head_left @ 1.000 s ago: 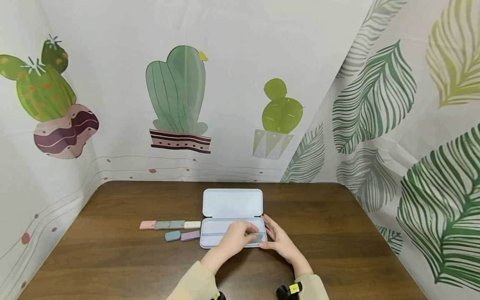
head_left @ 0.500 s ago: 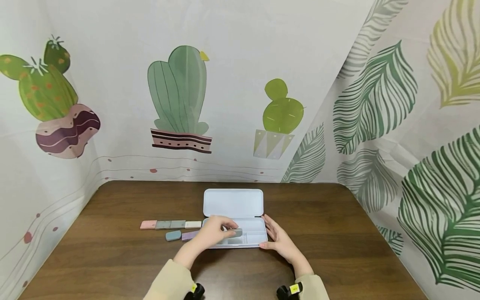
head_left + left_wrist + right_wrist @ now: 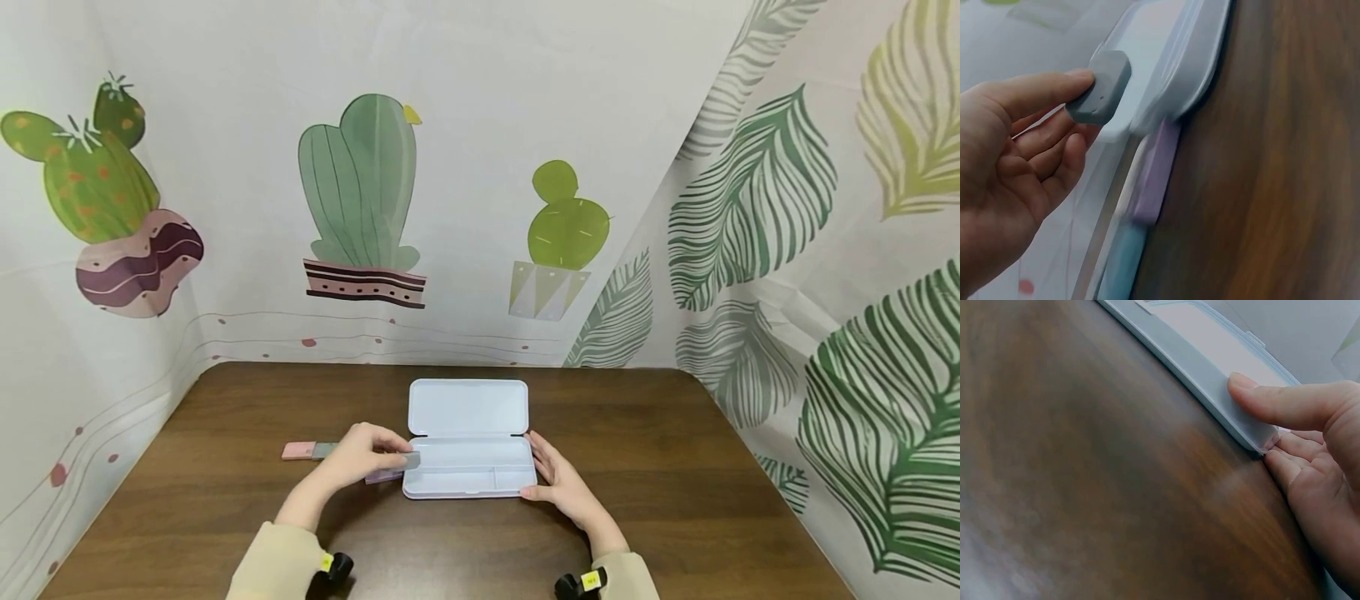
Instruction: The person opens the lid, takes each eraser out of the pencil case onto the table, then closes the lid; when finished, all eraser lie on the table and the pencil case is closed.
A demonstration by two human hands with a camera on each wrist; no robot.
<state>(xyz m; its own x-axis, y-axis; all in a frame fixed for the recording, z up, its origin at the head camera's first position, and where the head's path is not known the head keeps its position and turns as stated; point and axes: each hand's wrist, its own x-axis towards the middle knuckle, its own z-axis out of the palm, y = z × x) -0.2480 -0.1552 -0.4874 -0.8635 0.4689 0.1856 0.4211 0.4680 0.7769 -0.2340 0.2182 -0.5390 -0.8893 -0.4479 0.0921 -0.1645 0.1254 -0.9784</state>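
My left hand (image 3: 354,457) pinches a small grey eraser (image 3: 1104,87) between thumb and fingers, at the left end of a pale blue pencil case (image 3: 450,482). The case lies with its lid (image 3: 468,407) folded back, and its divided tray holds nothing. Around the tray's right end, my right hand (image 3: 558,483) grips with the thumb at the near corner and the fingers along the side. Below the left hand in its wrist view, a purple eraser (image 3: 1157,172) and a blue one (image 3: 1124,259) lie in line beside the case.
A pink block (image 3: 297,451) and a grey-green block (image 3: 323,451) lie in a row left of the case, partly hidden by the left hand. The brown wooden table (image 3: 675,467) ends at a cactus-and-leaf printed cloth (image 3: 465,217).
My left hand has lifted the grey eraser out of the tray's right part and carried it left, to the case's left end. The right hand has stayed at the case.
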